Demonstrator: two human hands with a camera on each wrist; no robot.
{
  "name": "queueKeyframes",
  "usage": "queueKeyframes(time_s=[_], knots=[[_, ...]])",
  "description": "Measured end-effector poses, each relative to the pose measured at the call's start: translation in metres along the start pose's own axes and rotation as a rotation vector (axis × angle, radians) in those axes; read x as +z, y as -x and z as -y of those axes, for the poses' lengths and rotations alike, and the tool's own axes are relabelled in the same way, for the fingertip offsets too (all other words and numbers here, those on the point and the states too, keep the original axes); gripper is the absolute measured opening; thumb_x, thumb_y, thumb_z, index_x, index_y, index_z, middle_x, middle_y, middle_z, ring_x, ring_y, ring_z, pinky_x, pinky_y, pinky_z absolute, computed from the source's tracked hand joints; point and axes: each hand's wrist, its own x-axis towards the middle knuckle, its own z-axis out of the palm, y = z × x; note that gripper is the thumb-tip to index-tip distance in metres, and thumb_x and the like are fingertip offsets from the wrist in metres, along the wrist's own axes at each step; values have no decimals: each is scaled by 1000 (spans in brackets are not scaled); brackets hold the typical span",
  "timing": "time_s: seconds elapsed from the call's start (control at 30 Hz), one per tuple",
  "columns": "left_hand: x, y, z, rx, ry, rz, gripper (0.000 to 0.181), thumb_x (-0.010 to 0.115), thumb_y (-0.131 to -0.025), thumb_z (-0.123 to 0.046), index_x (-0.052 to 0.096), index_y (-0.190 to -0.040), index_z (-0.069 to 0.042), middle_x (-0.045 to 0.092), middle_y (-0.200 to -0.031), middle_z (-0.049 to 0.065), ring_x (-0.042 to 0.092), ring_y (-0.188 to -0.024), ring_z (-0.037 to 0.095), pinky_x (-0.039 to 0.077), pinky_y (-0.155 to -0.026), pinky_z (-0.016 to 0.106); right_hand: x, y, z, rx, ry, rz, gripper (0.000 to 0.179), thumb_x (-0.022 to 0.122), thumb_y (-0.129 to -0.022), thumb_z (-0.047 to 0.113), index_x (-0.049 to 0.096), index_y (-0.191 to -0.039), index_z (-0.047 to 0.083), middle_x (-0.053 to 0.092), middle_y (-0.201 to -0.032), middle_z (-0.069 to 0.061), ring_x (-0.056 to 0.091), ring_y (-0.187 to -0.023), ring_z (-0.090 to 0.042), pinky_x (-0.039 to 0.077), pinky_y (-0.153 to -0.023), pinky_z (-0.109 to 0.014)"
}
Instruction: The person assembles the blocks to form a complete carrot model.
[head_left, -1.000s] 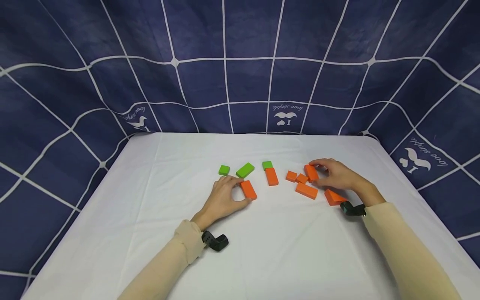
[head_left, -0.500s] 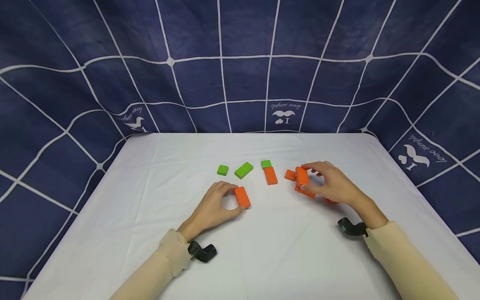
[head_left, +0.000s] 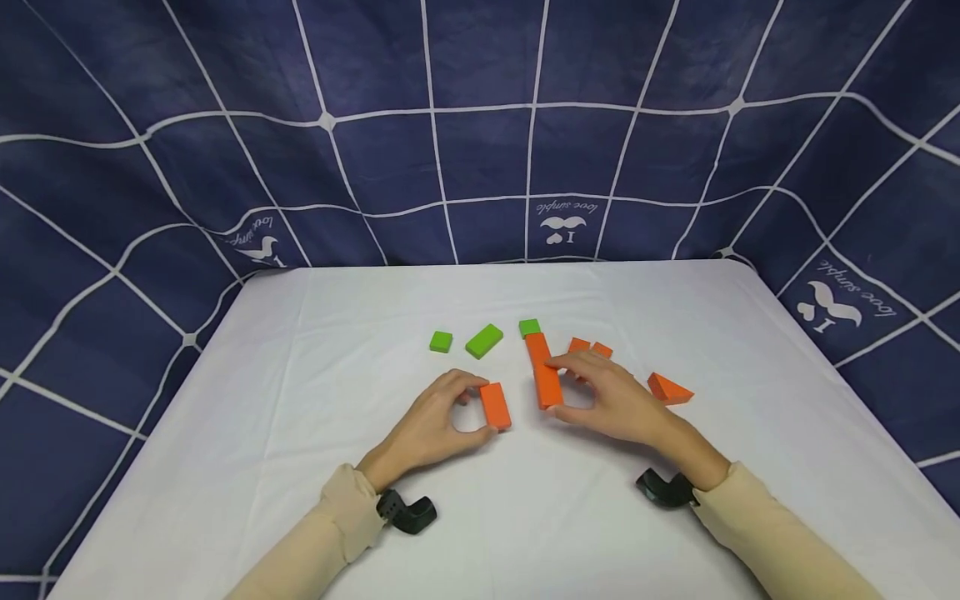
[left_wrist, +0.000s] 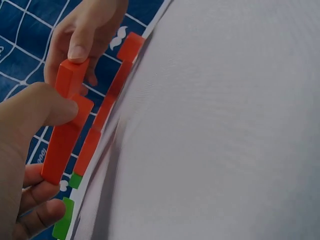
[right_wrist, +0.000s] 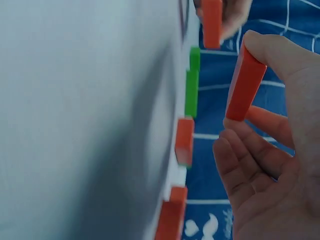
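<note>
Soft, even light fills the head view, brightest on the white counter (head_left: 480, 525), where only faint, soft-edged shadows lie near the left hand (head_left: 422, 425) and right hand (head_left: 617, 405). Beyond the left hand, the long green block (head_left: 484, 341) is paler on top than on its side, so light falls from above. Past both hands, the dark blue cloth (head_left: 480, 154) looks dimmer, its white lines bowing towards the edges. Both wrist views are duller; the right one is bluish, with a broad dark shadow on the counter. There, the right hand's orange block (right_wrist: 246, 82) is fairly sharp, the left hand's orange block (right_wrist: 212, 25) blurred.
</note>
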Motion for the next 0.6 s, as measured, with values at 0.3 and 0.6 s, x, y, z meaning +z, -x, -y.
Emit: queueKeyframes(time_s=[0.3,0.6], knots=[[0,0,10,64,-11,38,56,84,-81,-39,64,-129,-19,61,-119,-10,56,-103,9,49,-93,33,26,-8,9,-30,-58,61,64,82,-84,50,61,-141,27,60,-123,13,59,-105,-9,53,-91,-35],[2,2,17,74,-38,56,53,83,-80,-39,65,-126,-20,62,-121,-10,52,-115,11,45,-104,40,52,-16,7,-104,-125,88,58,86,-82,44,62,-133,30,57,-113,15,54,-101,-6,49,-88,-27]])
